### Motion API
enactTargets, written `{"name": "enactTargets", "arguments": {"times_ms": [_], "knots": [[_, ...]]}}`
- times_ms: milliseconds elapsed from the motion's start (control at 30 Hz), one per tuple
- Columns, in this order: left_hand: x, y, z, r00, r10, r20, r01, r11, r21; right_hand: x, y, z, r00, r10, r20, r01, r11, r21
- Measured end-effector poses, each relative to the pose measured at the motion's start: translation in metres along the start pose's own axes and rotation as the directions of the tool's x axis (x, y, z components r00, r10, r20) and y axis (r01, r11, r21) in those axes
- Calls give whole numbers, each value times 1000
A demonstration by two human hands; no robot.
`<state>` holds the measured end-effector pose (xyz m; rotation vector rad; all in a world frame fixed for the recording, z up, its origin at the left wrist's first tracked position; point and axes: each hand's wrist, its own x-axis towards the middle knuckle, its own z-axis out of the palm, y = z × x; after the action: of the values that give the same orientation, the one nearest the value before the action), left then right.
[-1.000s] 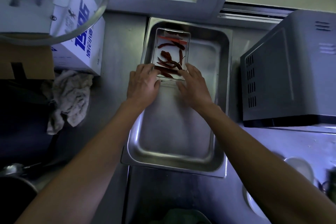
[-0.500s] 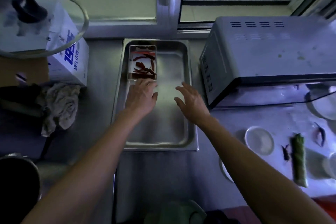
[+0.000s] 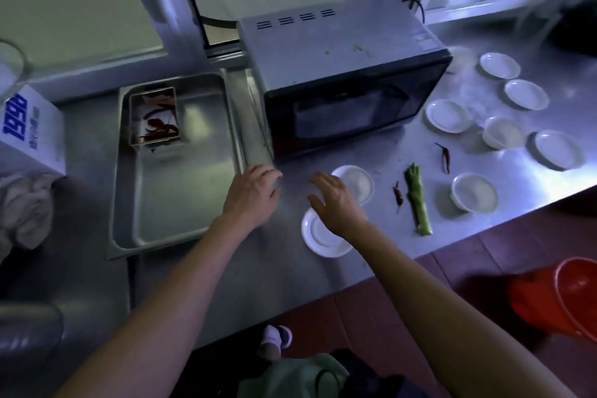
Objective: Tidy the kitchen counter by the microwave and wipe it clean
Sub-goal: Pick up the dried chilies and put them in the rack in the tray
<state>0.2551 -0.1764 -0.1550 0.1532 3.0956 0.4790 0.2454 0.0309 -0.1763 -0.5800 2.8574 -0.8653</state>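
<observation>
Right hand (image 3: 336, 200): fingers relaxed, spread, empty, above nearest small white dish (image 3: 355, 182) on counter (image 3: 371, 155) before microwave (image 3: 342, 74); dish just right of fingertips. Left hand (image 3: 252, 194): loose, empty, farther, beside steel tray (image 3: 126, 203)

The worktop (image 3: 403, 152) is shiny grey. The microwave (image 3: 342, 74) is grey with a black door. The plates (image 3: 447, 115) are white. One stalk (image 3: 416, 200) is green, the bucket (image 3: 562, 297) red.
</observation>
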Motion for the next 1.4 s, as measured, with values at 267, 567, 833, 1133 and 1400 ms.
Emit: {"name": "enactTargets", "arguments": {"times_ms": [267,567,833,1133,1400], "knots": [[-6,130,48,988,143,59,-141,989,-42,-107,95,-61,981,168,-96,-168,986,6],[5,217,85,972,175,158,-161,982,-102,-167,159,-109,937,318,-142,-319,948,16],[49,241,116,955,172,241,-141,980,-140,-147,198,-115,918,377,-124,-377,926,27],[119,239,157,961,73,267,-25,983,-180,-75,241,-136,920,372,-124,-374,927,7],[134,241,169,945,-83,316,131,982,-135,-39,253,-144,931,360,-66,-361,933,-10]]}}
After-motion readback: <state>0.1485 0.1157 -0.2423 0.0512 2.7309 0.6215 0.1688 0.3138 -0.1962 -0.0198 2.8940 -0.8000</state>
